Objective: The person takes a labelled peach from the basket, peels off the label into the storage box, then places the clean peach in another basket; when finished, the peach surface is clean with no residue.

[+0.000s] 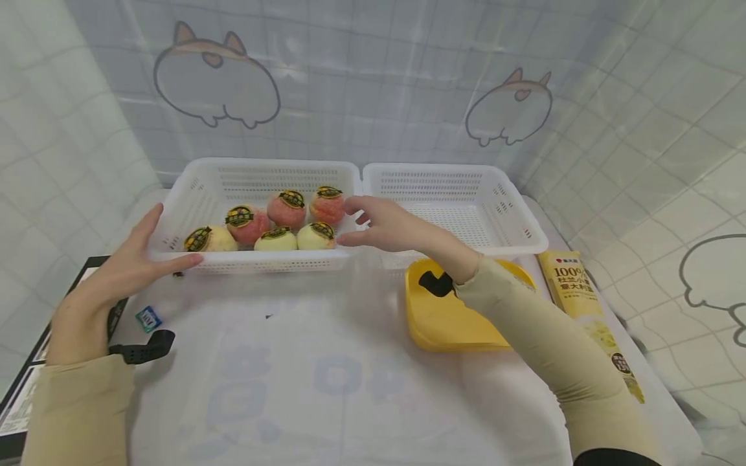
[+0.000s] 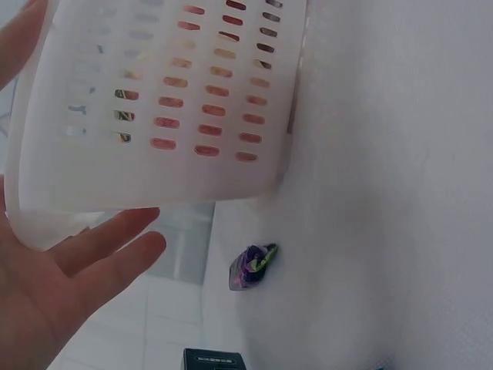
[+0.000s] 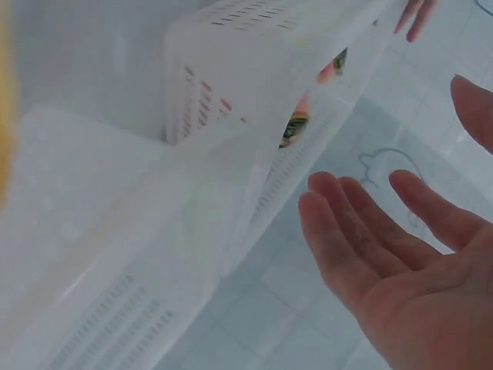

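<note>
My left hand [image 1: 119,275] spans the front left corner of a white perforated basket [image 1: 274,260], its thumb along the front rim and its fingers stretched along the left side. In the left wrist view the corner of that basket [image 2: 162,139] sits between thumb and fingers. Red peach-like fruits [image 1: 287,210] and pale yellow ones [image 1: 276,241], with dark labels, lie inside. Near the basket's right end hovers my right hand [image 1: 387,224], fingers spread and slightly bent around nothing. The right wrist view shows that palm [image 3: 431,301] beside the basket walls, holding nothing.
A second white basket [image 1: 449,223] adjoins on the right. In front of it stands a yellow container [image 1: 449,317], partly under my right forearm. A yellow pasta packet [image 1: 583,304] lies at the right edge. A small blue packet [image 1: 148,318] lies near my left wrist. Tiled walls [image 1: 373,116] enclose the table.
</note>
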`<state>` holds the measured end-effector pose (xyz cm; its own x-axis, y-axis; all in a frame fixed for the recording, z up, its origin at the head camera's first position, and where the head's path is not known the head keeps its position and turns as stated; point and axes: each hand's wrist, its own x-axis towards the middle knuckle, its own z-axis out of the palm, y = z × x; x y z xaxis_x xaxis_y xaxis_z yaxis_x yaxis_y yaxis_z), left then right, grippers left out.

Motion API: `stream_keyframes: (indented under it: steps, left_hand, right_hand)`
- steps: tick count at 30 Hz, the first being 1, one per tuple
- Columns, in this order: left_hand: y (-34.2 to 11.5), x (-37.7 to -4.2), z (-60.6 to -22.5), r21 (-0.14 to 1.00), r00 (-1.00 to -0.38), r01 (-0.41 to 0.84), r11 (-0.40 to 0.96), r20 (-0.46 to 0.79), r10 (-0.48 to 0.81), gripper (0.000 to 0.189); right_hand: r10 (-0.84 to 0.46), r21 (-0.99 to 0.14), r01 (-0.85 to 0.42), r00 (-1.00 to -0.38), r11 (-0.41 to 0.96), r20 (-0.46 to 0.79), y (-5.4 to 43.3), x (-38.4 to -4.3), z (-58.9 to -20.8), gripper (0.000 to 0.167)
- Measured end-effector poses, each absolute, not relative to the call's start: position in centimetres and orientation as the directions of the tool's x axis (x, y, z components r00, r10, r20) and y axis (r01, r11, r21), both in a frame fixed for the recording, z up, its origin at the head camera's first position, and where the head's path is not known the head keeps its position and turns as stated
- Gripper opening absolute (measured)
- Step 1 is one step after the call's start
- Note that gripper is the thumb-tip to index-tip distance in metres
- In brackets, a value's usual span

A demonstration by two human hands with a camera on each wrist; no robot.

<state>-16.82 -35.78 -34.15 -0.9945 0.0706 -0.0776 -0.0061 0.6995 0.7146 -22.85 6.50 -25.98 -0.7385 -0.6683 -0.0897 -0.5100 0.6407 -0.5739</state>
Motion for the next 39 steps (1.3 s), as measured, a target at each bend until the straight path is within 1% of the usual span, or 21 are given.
stream_keyframes:
  steps: [5,6,8,12,15,17,21,25,27,29,32,34,36,39]
  left_hand:
    - [-35.4,-17.0,-34.1,0.716,-0.995,0.005,0.698,-0.064,0.073,0.117]
    - [-35.3,-17.0,-34.1,0.713,-0.995,0.009,0.701,-0.06,0.075,0.116]
    - [-35.2,-17.1,-34.1,0.717,-0.996,0.02,0.697,-0.049,0.079,0.114]
    - [-35.1,-17.1,-34.0,0.729,-0.995,0.029,0.684,-0.047,0.093,0.113]
    - [-35.1,-17.1,-34.1,0.727,-0.994,0.016,0.687,-0.06,0.087,0.114]
    - [-35.1,-17.1,-34.1,0.721,-0.994,0.006,0.693,-0.069,0.08,0.115]
    - [-35.4,-17.1,-34.1,0.713,-0.995,-0.001,0.702,-0.073,0.073,0.115]
    - [-35.7,-17.0,-34.1,0.71,-0.995,0.0,0.704,-0.07,0.072,0.114]
    - [-35.8,-16.9,-34.0,0.707,-0.995,0.005,0.707,-0.066,0.073,0.113]
    - [-35.8,-16.8,-34.0,0.711,-0.996,0.01,0.703,-0.059,0.073,0.112]
    - [-35.7,-16.6,-34.0,0.711,-0.996,0.0,0.703,-0.063,0.064,0.113]
    - [-35.7,-16.5,-34.0,0.71,-0.995,-0.018,0.704,-0.078,0.054,0.115]
    - [-35.6,-16.4,-34.0,0.702,-0.995,-0.037,0.711,-0.093,0.04,0.117]
    - [-35.6,-16.4,-34.0,0.691,-0.994,-0.052,0.721,-0.106,0.03,0.118]
  right_hand:
    - [-0.678,-0.586,-0.485,-0.718,0.649,-0.157,3.6,-25.0,-26.4,0.063]
    - [-0.683,-0.584,-0.484,-0.709,0.652,-0.175,3.2,-25.4,-26.5,0.06]
    - [-0.69,-0.573,-0.485,-0.693,0.661,-0.21,2.3,-26.0,-26.6,0.06]
    - [-0.701,-0.522,-0.509,-0.656,0.684,-0.28,0.7,-27.2,-26.4,0.059]
    - [-0.692,-0.475,-0.519,-0.637,0.71,-0.34,-0.2,-27.8,-26.0,0.062]
    - [-0.671,-0.447,-0.506,-0.628,0.737,-0.395,-0.7,-28.1,-25.7,0.064]
    - [-0.595,-0.406,-0.438,-0.638,0.802,-0.489,-1.6,-28.4,-25.7,0.068]
    - [-0.541,-0.345,-0.417,-0.645,0.841,-0.54,-2.2,-28.7,-26.0,0.071]
    - [-0.532,-0.333,-0.415,-0.636,0.847,-0.559,-2.5,-28.9,-26.2,0.071]
    - [-0.523,-0.328,-0.408,-0.624,0.852,-0.581,-2.7,-29.2,-26.2,0.066]
    - [-0.477,-0.297,-0.377,-0.627,0.877,-0.615,-3.1,-29.5,-26.2,0.058]
    - [-0.437,-0.252,-0.365,-0.625,0.896,-0.647,-3.4,-29.7,-26.2,0.054]
    - [-0.389,-0.203,-0.349,-0.631,0.915,-0.671,-3.8,-29.9,-26.2,0.057]
    - [-0.361,-0.162,-0.357,-0.609,0.92,-0.707,-4.5,-30.1,-26.3,0.066]
